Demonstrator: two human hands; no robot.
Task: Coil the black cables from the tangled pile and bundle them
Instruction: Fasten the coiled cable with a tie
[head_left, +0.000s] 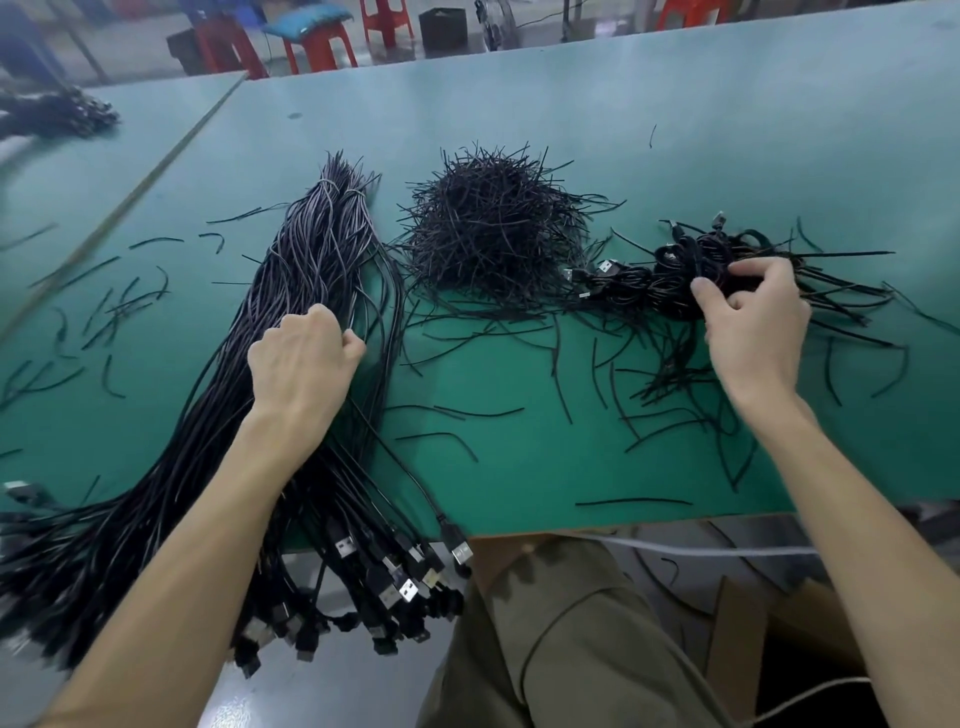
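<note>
A long sheaf of straight black USB cables lies on the green table, its plug ends hanging over the near edge. My left hand sits on the middle of this sheaf with fingers curled round some of the cables. To the right lies a heap of coiled, tied cables. My right hand reaches onto that heap, thumb and fingers pinching a coiled cable at its top. Between the two stands a mound of short black twist ties.
Loose twist ties are scattered over the green table. Another dark cable pile lies at the far left. Red stools stand beyond the table. A cardboard box sits below the near edge by my knee.
</note>
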